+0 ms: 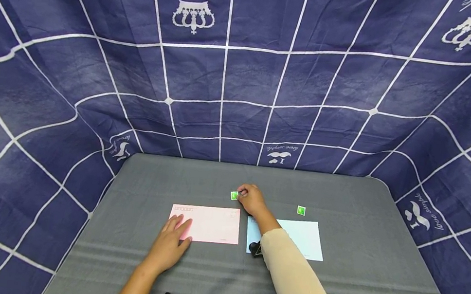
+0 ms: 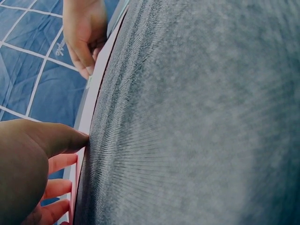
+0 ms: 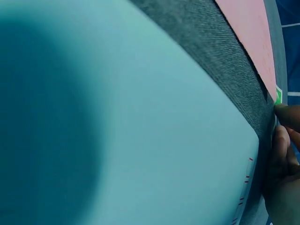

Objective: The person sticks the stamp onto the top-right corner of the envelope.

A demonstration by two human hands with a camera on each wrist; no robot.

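Observation:
A pink envelope [image 1: 212,225] lies flat, with printed boxes at its upper left corner. My left hand [image 1: 168,246] rests on its left end, fingers spread and thumb at the lower edge. Above the envelope's upper right corner, my right hand [image 1: 252,200] pinches the right edge of a small green stamp [image 1: 234,195] between thumb and fingers. In the right wrist view the fingertips [image 3: 281,112] meet the stamp [image 3: 279,95] right beside the pink envelope's corner. A light blue envelope [image 1: 301,238] lies partly hidden under my right forearm.
Beyond the blue envelope lies a second green stamp [image 1: 301,210]. Everything lies on a grey cloth-covered table [image 1: 365,207]. Dark blue curtains [image 1: 252,80] with white grid lines hang behind it and along both sides.

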